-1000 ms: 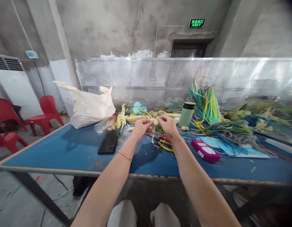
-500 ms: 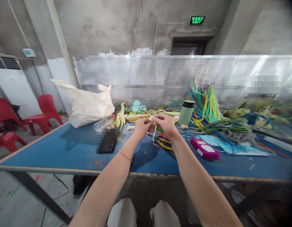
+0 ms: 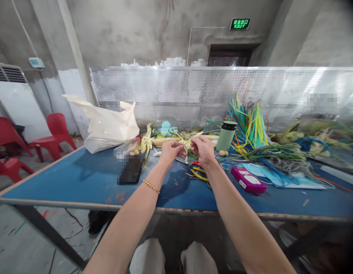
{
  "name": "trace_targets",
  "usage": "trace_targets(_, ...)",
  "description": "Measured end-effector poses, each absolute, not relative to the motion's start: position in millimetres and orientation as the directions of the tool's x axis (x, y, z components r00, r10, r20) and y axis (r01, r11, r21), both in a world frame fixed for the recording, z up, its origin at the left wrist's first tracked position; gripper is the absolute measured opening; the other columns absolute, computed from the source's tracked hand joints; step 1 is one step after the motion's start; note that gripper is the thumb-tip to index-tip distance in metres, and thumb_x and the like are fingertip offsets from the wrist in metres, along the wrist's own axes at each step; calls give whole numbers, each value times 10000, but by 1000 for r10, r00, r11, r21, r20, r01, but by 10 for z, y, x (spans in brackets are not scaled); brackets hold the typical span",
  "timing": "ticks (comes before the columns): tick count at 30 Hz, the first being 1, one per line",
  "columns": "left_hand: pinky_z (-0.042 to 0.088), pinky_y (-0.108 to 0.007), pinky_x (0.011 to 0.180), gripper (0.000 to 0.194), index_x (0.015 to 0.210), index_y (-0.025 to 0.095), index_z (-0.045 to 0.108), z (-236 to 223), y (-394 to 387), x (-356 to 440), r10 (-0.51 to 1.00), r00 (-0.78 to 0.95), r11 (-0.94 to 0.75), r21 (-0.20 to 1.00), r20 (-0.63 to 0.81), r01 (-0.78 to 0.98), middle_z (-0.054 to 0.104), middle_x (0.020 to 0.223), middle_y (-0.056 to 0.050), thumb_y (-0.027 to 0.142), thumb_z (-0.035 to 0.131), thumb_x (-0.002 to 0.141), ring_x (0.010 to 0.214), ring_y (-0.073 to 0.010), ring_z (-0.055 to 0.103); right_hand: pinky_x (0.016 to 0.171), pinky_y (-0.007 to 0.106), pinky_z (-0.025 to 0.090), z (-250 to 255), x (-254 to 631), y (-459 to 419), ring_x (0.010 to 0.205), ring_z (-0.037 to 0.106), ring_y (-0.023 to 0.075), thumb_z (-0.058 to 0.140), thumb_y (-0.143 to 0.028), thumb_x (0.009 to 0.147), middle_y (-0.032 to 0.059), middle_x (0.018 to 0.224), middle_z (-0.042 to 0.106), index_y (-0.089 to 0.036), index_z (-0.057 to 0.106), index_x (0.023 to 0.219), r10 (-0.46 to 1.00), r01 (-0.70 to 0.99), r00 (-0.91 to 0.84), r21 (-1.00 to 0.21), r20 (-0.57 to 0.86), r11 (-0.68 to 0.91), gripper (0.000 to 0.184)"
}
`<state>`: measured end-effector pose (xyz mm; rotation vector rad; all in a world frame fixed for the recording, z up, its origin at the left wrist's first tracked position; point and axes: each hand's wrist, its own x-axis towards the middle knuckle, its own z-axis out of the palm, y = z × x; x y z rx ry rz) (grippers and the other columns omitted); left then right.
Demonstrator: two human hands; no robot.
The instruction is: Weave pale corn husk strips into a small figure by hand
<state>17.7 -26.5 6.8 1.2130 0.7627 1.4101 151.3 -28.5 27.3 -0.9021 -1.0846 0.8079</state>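
Note:
Over the middle of the blue table, my left hand (image 3: 173,152) is closed in a pinch on a pale corn husk strip (image 3: 186,145). Close to its right, my right hand (image 3: 204,151) is also pinched, with a thin husk end rising by its fingertips; a small gap parts the two hands. Just below lie tools with red and yellow handles (image 3: 199,174), partly behind my right wrist. Yellowish corn husks (image 3: 147,139) are spread behind my left hand. A green canister (image 3: 226,137) with a black neck stands right of my right hand.
A white plastic bag (image 3: 110,129), a clear bottle (image 3: 126,147) and a dark phone (image 3: 131,170) are on the left. To the right lie a purple pack (image 3: 248,180), blue masks (image 3: 290,179), coiled cords (image 3: 287,158) and colourful strips (image 3: 250,127). A perforated metal panel (image 3: 165,87) stands behind.
My right hand has moved slightly right, away from my left, and its fingers have turned upward. The husk strip between the hands shows more. My left hand has barely moved.

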Motion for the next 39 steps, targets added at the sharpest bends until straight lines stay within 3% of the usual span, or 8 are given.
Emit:
trace_targets(5, 500, -216, 549, 193, 768, 95, 644, 65, -259, 125, 962, 147, -149, 894, 230, -423, 701, 663, -45, 147, 827, 732, 548, -127, 675, 463, 260, 384, 240, 1525, -259, 481, 476, 115, 693, -418, 683, -10, 571, 576, -211, 564, 635, 809, 109, 305, -862, 503, 495, 248)
trace_targets(10, 491, -214, 563, 227, 765, 91, 633, 51, -231, 101, 961, 168, -113, 871, 218, -478, 698, 686, -51, 151, 848, 722, 558, -115, 667, 527, 277, 413, 221, 1493, -293, 550, 488, 136, 661, -411, 747, 3, 590, 568, -228, 516, 628, 671, 324, 304, -736, 677, 595, 262)
trace_targets(15, 461, -222, 552, 238, 751, 93, 641, 33, -234, 112, 951, 196, -126, 882, 237, -454, 693, 662, -59, 195, 853, 719, 554, -121, 652, 510, 273, 447, 264, 1447, -432, 531, 525, 109, 647, -302, 699, 51, 799, 696, -216, 502, 600, 685, 189, 240, -725, 688, 662, 196)
trace_targets(21, 427, -214, 516, 238, 722, 95, 649, 39, -246, 112, 951, 189, -146, 893, 246, -427, 670, 618, -41, 213, 855, 706, 509, -111, 624, 615, 345, 561, 302, 1404, -462, 577, 633, 171, 715, -409, 748, 37, 664, 662, -205, 600, 695, 752, 9, 118, -758, 648, 652, 241)
trace_targets(29, 406, -211, 483, 160, 724, 102, 643, 74, -273, 110, 958, 163, -149, 898, 234, -414, 681, 646, -41, 152, 795, 728, 482, -99, 601, 581, 307, 529, 256, 1438, -324, 632, 634, 162, 773, -471, 700, 27, 809, 666, -226, 593, 1042, 686, 121, 192, -711, 702, 693, 457)
trace_targets(34, 406, -203, 493, 168, 722, 104, 644, 65, -238, 114, 956, 72, -233, 887, 284, -399, 641, 573, -15, 161, 802, 705, 458, -82, 563, 631, 341, 514, 248, 1372, -447, 662, 614, 196, 737, -545, 726, 57, 729, 671, -224, 661, 816, 693, 251, 91, -690, 715, 679, 342)
trace_targets(39, 322, -193, 444, 201, 763, 106, 669, 80, -201, 80, 951, 0, -282, 864, 311, -418, 588, 499, 18, 217, 816, 680, 409, -67, 498, 667, 351, 508, 229, 1317, -582, 680, 631, 213, 718, -539, 777, 60, 749, 704, -241, 693, 759, 679, 307, -89, -629, 729, 714, 299)
